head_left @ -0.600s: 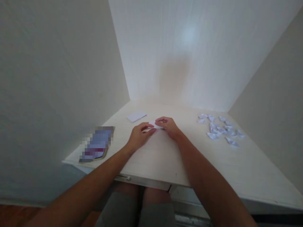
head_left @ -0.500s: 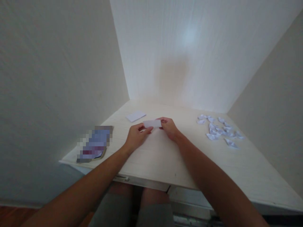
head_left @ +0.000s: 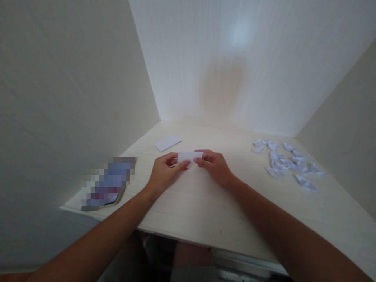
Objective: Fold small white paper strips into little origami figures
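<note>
A small white rectangle of paper (head_left: 190,155), which looks folded, is held up level between my two hands over the middle of the table. My left hand (head_left: 167,169) pinches its left end, thumb on the near face and fingers behind. At the right end my right hand (head_left: 215,166) grips it the same way, its thumb pressed near the lower edge. Beyond my left hand lies a flat stack or sheet of white paper (head_left: 167,143). Several folded white paper pieces (head_left: 280,162) are heaped loosely on the right side of the table.
The white table (head_left: 190,211) is boxed in by a grey wall (head_left: 73,98) on the left, a white back wall (head_left: 188,58) and another wall on the right. A blurred-out flat object (head_left: 110,184), perhaps a phone, rests near the left edge.
My right thumb has come round onto the near face of the paper and both hands hold it more evenly. The camera view has shifted closer to the table.
</note>
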Action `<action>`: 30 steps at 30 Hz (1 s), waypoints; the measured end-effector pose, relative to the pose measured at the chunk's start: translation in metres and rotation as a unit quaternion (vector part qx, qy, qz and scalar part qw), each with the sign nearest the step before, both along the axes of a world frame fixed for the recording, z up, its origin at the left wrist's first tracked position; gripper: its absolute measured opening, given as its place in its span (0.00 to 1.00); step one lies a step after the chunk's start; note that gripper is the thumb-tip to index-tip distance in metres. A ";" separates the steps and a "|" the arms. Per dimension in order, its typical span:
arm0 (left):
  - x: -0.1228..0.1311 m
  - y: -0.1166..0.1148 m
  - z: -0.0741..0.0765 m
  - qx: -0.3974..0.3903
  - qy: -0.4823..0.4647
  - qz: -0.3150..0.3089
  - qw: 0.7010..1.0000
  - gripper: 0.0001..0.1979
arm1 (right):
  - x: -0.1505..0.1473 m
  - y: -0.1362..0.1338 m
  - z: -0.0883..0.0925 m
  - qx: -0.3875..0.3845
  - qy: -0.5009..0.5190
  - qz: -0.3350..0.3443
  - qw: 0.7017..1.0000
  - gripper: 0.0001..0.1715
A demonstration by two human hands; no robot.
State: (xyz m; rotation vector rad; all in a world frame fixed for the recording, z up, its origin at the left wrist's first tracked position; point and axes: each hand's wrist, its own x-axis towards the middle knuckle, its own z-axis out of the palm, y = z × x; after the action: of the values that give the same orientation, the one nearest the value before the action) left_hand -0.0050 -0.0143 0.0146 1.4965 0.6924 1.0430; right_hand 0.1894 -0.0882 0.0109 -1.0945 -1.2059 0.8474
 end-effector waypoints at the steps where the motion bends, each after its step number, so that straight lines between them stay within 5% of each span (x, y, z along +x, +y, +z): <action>1: 0.000 -0.002 0.003 -0.005 -0.004 -0.001 1.000 0.21 | 0.000 0.000 0.000 0.008 -0.007 -0.006 1.000 0.15; 14: -0.001 -0.007 0.007 0.010 -0.021 0.026 0.999 0.21 | -0.003 -0.004 -0.003 0.039 -0.017 -0.011 0.999 0.09; 30: -0.001 -0.007 0.009 0.014 -0.016 0.020 1.000 0.23 | -0.002 0.003 -0.008 -0.010 0.025 -0.048 0.998 0.19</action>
State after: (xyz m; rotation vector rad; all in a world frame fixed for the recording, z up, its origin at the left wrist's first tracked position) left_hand -0.0057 -0.0213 0.0234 1.4922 0.6912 1.1080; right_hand 0.1870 -0.0854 0.0025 -1.1322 -1.0969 0.8105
